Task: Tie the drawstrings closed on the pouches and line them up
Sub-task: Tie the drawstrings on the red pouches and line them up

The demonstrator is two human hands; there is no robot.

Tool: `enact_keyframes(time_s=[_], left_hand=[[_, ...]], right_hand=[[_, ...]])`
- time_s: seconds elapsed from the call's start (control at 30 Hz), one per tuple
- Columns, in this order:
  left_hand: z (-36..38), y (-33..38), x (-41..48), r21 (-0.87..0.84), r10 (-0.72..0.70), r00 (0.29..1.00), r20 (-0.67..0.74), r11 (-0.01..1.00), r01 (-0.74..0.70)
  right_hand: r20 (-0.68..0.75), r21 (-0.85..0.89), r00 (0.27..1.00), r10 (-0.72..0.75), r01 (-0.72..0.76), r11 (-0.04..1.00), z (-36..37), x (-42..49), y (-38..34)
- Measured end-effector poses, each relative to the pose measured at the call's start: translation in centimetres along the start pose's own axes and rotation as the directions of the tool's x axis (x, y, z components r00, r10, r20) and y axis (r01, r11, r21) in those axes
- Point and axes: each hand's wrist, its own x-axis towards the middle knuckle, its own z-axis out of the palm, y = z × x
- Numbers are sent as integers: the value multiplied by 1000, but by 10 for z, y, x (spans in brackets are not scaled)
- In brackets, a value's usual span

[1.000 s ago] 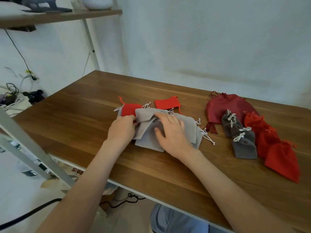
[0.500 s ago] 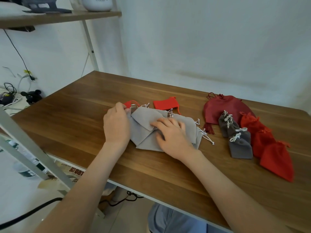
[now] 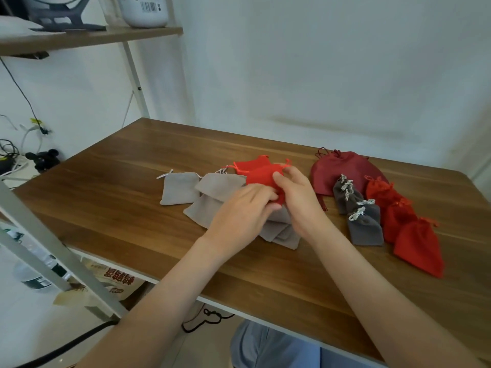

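My right hand [image 3: 299, 201] and my left hand [image 3: 244, 211] both grip a small red pouch [image 3: 261, 176] held just above a pile of flat light-grey pouches [image 3: 218, 189] at the table's middle. Another red pouch [image 3: 248, 164] lies behind it. One light-grey pouch [image 3: 179, 187] lies apart to the left with its white strings loose. On the right stands a row of tied pouches: a large dark-red one [image 3: 334, 168], dark-grey ones [image 3: 365, 228] with white knots, and red ones [image 3: 419, 247].
The wooden table [image 3: 111, 187] ends in a white front edge near my body. A metal shelf frame [image 3: 47, 245] slants across the lower left, with a shelf board [image 3: 87, 38] above carrying a white container. Cables and bags lie on the floor to the left.
My left hand moved right from the pile's left side. Both hands picked up a red pouch and hold it over the grey pile. One light-grey pouch now lies uncovered at the left.
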Motion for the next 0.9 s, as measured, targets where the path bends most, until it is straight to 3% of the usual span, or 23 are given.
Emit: enact_keyframes(time_s=[0.07, 0.17, 0.27, 0.37, 0.47, 0.6, 0.73, 0.9], left_hand=[[4, 8, 2, -93, -46, 998, -37, 995, 43], [14, 21, 10, -183, -261, 949, -179, 956, 228], [27, 35, 22, -225, -448, 886, -120, 881, 416], [40, 42, 32, -230, -535, 844, -37, 827, 514], [51, 47, 37, -164, -481, 877, -13, 866, 472], [53, 55, 38, -242, -428, 903, 35, 873, 423], [53, 53, 35, -275, -393, 919, 34, 880, 386], [50, 56, 26, -459, -487, 869, 85, 755, 468]], right_hand=[[-17, -29, 1000, 13, -14, 999, -11, -6, -3], [-35, -11, 999, 31, -31, 999, -31, -17, -3], [-62, -14, 998, 19, -20, 1000, -49, -27, -1], [-26, -32, 998, -59, 58, 998, -68, -37, -1], [17, -132, 995, -102, 104, 986, -86, -46, -4], [10, -343, 991, -130, 125, 931, -104, -56, -8], [-53, -597, 974, -221, 146, 789, -113, -57, -6], [-105, -619, 954, -280, 158, 769, -115, -61, -4]])
